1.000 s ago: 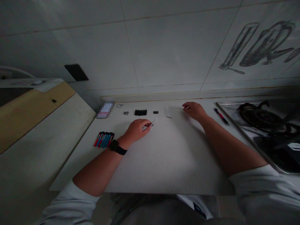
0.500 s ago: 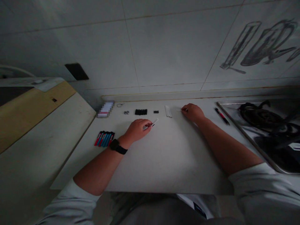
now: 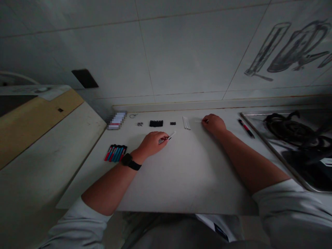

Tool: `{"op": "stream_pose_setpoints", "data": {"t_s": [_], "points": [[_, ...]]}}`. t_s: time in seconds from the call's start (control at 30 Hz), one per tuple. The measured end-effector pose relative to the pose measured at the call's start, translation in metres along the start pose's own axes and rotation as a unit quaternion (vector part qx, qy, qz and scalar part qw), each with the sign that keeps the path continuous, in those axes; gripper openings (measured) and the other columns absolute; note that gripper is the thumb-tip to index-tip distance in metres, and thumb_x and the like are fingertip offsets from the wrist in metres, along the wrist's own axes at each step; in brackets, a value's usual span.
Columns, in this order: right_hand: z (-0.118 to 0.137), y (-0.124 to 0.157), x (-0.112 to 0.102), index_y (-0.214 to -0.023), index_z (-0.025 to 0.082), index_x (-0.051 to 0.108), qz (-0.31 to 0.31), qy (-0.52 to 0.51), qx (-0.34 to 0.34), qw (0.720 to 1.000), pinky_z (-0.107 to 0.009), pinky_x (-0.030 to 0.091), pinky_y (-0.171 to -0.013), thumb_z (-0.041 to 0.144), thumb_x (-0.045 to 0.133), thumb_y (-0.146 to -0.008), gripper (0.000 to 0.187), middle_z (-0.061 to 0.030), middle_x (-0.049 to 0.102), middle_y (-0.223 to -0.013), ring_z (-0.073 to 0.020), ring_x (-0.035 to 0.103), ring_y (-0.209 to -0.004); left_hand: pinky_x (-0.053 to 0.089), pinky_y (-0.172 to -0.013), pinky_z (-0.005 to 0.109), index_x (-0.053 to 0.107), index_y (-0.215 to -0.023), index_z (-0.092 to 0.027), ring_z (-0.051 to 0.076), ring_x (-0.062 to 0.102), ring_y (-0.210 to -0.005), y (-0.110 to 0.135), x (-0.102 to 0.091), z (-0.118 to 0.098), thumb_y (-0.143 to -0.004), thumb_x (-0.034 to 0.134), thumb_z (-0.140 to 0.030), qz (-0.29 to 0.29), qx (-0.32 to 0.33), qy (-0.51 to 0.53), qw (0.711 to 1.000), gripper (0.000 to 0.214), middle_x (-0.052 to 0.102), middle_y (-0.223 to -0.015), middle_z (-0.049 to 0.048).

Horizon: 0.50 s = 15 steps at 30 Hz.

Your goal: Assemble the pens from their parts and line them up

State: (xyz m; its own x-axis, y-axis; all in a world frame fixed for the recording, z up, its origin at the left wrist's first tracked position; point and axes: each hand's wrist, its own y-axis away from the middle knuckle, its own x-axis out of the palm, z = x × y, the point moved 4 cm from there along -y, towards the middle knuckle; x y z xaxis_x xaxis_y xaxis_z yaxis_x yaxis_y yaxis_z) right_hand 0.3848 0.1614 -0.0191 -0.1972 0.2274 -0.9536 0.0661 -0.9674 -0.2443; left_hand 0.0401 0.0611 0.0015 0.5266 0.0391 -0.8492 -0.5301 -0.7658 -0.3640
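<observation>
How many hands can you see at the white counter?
2. The left hand holds a slim white piece, to the right of the red and blue barrels; the right hand is just right of the thin white sticks. No other hands show.

Smooth plastic is suggested by the slim white, black-marked tube (image 3: pixel 172 135), the thin whitish rods (image 3: pixel 186 123) and the red and blue cylindrical barrels (image 3: pixel 116 153). Metal is suggested by the grey hob panel (image 3: pixel 256 121), dully gleaming at its rim. Matt white smoothness is shown by the flat tabletop (image 3: pixel 181 186); creased cloth is seen in the pale grey sleeve (image 3: pixel 75 223).
</observation>
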Motion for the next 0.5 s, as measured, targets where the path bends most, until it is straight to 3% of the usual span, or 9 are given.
{"op": "stream_pose_setpoints", "data": {"t_s": [0.2,0.5], "points": [[-0.003,0.001,-0.003,-0.105,0.018,0.079,0.007,0.017,0.036,0.999,-0.035,0.050,-0.079,0.029,0.055,-0.093,0.028,-0.0159,0.072,-0.111,-0.0270,0.067,-0.094,0.054,-0.085,0.036,0.070,-0.103,-0.022,0.020,0.071,-0.090,0.000,0.001,0.001,-0.096,0.063,-0.025,0.002,0.001,0.001,1.000,0.010,0.076,-0.098,0.0035],[-0.012,-0.004,-0.002,-0.103,0.019,0.076,0.004,0.007,0.030,1.000,-0.034,0.049,-0.078,0.026,0.057,-0.090,0.024,-0.0129,0.076,-0.105,-0.0261,0.068,-0.091,0.053,-0.085,0.035,0.070,-0.102,-0.022,0.020,0.068,-0.091,-0.002,-0.001,0.002,-0.095,0.066,-0.023,-0.017,0.009,-0.004,1.000,0.008,0.075,-0.099,0.0035]]}}
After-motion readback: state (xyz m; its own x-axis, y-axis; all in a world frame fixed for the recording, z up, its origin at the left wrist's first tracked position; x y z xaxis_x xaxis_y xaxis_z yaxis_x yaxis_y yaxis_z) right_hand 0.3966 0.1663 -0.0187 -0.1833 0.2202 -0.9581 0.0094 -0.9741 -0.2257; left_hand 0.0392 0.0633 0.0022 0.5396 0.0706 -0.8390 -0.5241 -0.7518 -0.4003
